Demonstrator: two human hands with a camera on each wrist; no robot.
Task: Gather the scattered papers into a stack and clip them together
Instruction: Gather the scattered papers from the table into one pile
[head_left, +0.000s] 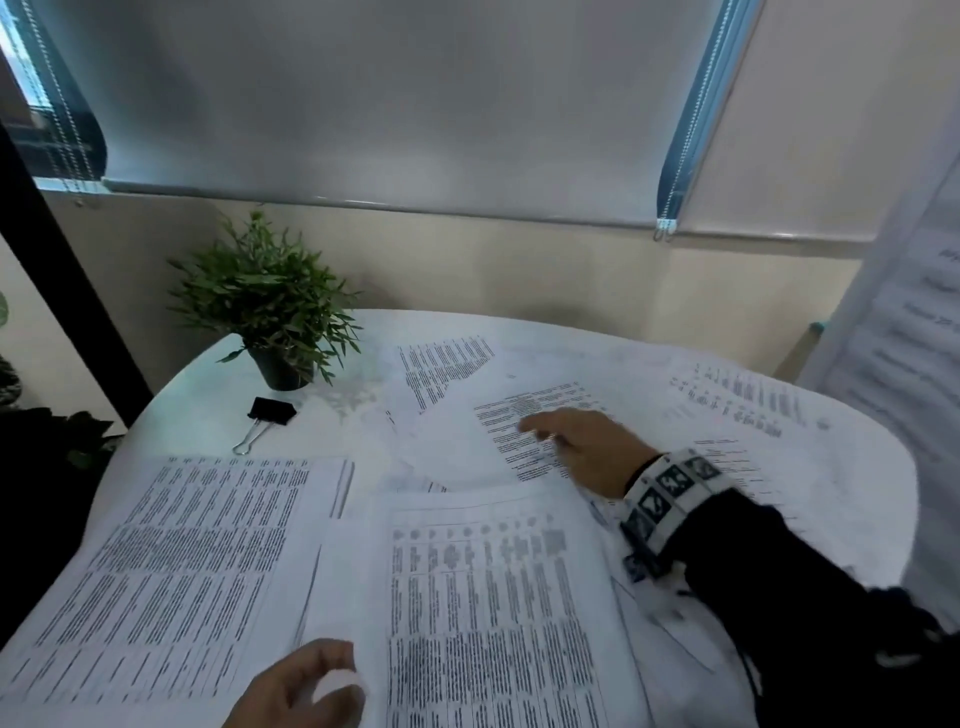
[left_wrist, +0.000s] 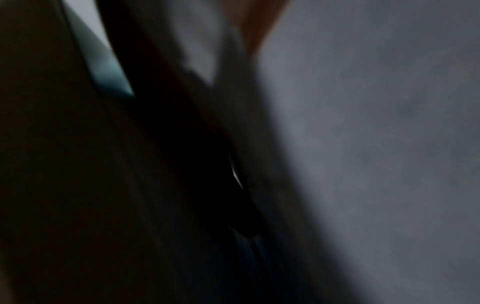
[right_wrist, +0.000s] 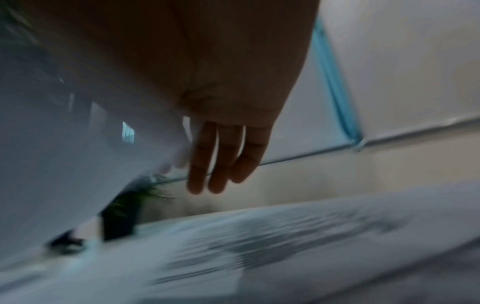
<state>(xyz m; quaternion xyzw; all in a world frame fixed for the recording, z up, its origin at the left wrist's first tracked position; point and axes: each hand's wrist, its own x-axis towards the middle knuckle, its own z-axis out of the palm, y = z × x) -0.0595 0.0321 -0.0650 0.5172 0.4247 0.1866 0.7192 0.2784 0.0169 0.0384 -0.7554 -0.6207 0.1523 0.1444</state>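
Round white desk (head_left: 218, 374) is covered w/ scattered papers (head_left: 498, 597). Right hand (head_left: 582, 447) reaches out flat, fingers straight, over the sheet ahead of it, holding nothing. Left hand (head_left: 296, 686) nearest the body pinches a lifted sheet corner. Binder clip (head_left: 267, 418) sits far left of right hand, by potted plant (head_left: 270, 306). Best approach, imo: slide sheets inward w/ flat palm, square edges, then clip.
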